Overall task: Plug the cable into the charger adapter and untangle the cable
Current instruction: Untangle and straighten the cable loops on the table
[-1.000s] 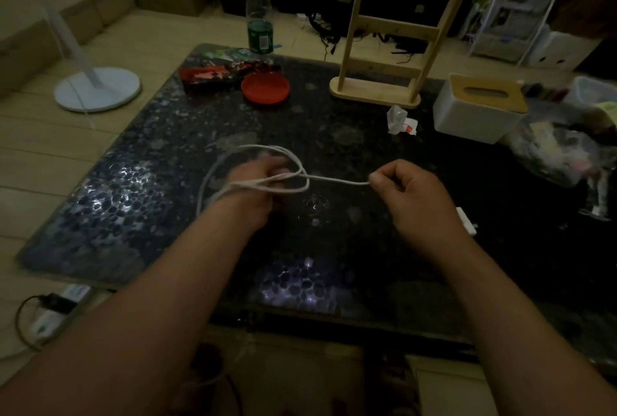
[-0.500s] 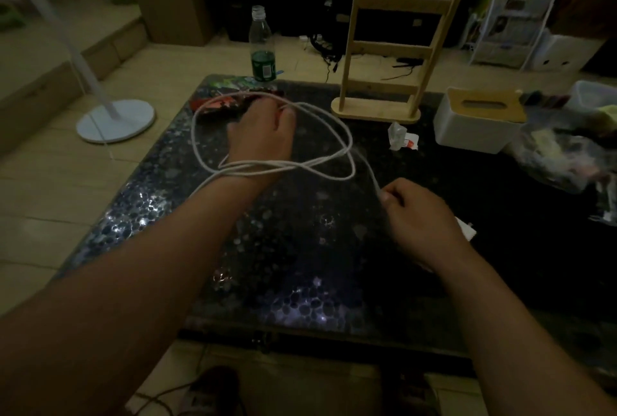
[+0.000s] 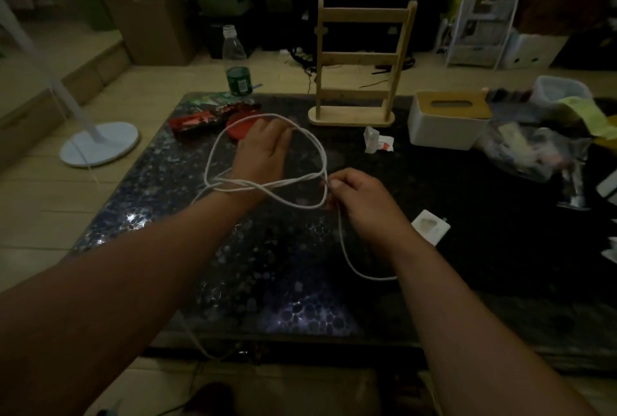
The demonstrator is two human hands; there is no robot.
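Observation:
A thin white cable (image 3: 314,145) forms a wide loop above the dark table (image 3: 140,188). My left hand (image 3: 262,148) reaches forward through the loop, fingers stretched out flat, with cable strands crossing over its wrist. My right hand (image 3: 359,195) pinches the cable where the strands meet, at the loop's right side. From that pinch the cable hangs down and curves right under my right forearm. The white charger adapter (image 3: 430,227) lies on the table just right of my right wrist; whether the cable is plugged into it is hidden.
A wooden rack (image 3: 354,115) stands at the table's far middle, a white tissue box (image 3: 447,122) to its right. A red lid (image 3: 238,128), red wrapper (image 3: 197,122) and plastic bottle (image 3: 237,65) sit far left. A clear bag of clutter (image 3: 527,152) fills the right side.
The loop has widened from a tight knot-like wrap around my left hand. My left hand pushed forward through it, and my right hand moved closer to the loop, leaving slack cable hanging below.

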